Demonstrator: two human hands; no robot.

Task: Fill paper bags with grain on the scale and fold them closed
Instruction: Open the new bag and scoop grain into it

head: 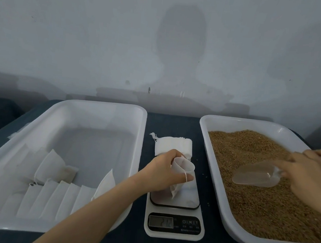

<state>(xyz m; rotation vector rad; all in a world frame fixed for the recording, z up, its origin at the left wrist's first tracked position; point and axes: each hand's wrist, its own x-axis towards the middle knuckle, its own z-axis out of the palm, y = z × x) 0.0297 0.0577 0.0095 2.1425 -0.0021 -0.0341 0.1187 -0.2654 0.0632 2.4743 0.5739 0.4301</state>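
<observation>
My left hand (163, 171) grips a small white paper bag (182, 168) with its mouth held open, standing on the platform of the white kitchen scale (174, 217). Brown grain (262, 203) fills the white tray (216, 166) on the right. A clear plastic scoop (253, 175) lies on the grain, and my right hand (312, 177) reaches over it with fingers at its handle; whether they close on it I cannot tell. A stack of empty white bags (165, 144) lies on the dark table behind the scale.
A large white tray (105, 107) on the left holds several filled, folded white bags (55, 191) along its near side. The dark blue table (175, 123) ends at a pale wall behind. A few loose grains lie beside the scale.
</observation>
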